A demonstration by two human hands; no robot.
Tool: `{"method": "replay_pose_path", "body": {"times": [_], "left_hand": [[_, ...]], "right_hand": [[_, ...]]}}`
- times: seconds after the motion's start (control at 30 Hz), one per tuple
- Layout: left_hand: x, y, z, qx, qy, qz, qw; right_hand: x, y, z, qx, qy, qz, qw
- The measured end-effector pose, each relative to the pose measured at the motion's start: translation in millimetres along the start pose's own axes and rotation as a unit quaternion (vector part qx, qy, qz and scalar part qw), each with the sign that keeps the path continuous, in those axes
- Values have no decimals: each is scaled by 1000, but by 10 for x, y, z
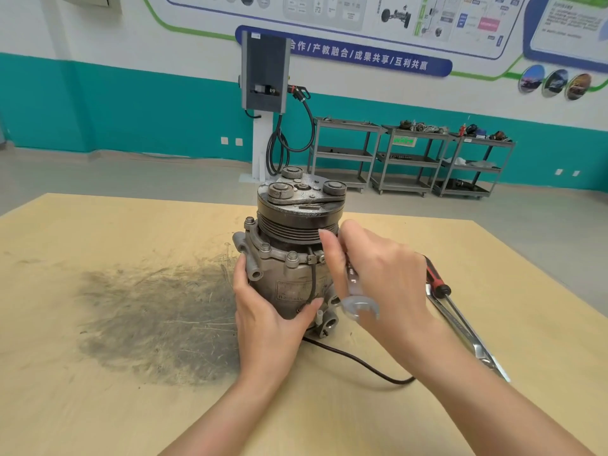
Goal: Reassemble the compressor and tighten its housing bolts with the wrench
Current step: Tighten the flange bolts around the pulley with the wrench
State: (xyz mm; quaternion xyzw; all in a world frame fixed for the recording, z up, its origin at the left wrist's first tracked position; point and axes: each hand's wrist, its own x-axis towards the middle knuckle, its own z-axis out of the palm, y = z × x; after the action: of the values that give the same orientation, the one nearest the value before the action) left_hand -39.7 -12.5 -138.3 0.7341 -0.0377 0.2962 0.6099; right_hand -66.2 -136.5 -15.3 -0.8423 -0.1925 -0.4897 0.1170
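Table (131, 406): pale wood, dark grease smear at 9 o'clock from the compressor.

Compressor (289, 258): stands upright at table centre, pulley end up, so the flange bolts (292, 258) face the person. Its black lead runs off toward 5 o'clock.

Left hand (263, 311): at 7 o'clock on the housing, palm and thumb wrapped against the body, fingers curled round the far side. Judged a brace, to stop the unit turning under wrench load.

Right hand (378, 264): at 3 o'clock, fingers closed round the wrench (353, 291) shank. Index finger extends up along the pulley grooves. The open jaw hangs free at 5 o'clock; the upper end is hidden by the fingers, so whether it sits on a bolt cannot be told.

Spare tools: screwdriver (437, 281), red and black handle, and a long wrench (467, 334) lie at 3 to 4 o'clock, near the right wrist, within reach.
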Motion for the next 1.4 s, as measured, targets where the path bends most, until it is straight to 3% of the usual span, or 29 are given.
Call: {"method": "replay_pose_path", "body": {"times": [0.07,0.13,0.23,0.33,0.47,0.63,0.87,1.0,1.1,1.13,1.2,1.3,1.33,1.4], "left_hand": [[-1,-4,3,2,4,3,1000],[1,-9,8,6,7,9,1000],[1,-28,17,5,1,6,1000],[1,-40,19,3,1,9,1000],[1,-43,18,1,0,10,1000],[4,-40,20,5,-1,14,1000],[5,-27,16,5,-1,15,1000],[1,-12,22,2,-1,12,1000],[-3,-12,23,-5,-2,9,1000],[-4,-14,24,-6,-2,11,1000],[-4,-16,28,-7,0,11,1000],[-2,-1,27,-2,4,4,1000],[-1,1,21,2,5,5,1000],[3,20,8,5,4,1,1000]], "right_hand": [[6,11,-72,51,12,9,999],[51,105,-131,171,19,49,984],[149,327,-129,412,-8,176,894],[210,518,-1,524,-44,320,788],[242,660,192,613,-93,373,690],[321,778,348,672,-126,404,607],[352,772,448,698,-173,403,566],[284,710,434,687,-154,418,574],[145,593,423,663,-54,428,612],[91,543,406,636,-13,412,653],[-4,430,346,540,54,341,768],[-69,248,238,303,70,169,935],[-71,192,210,204,65,99,972],[-44,91,160,44,58,2,997]]}}
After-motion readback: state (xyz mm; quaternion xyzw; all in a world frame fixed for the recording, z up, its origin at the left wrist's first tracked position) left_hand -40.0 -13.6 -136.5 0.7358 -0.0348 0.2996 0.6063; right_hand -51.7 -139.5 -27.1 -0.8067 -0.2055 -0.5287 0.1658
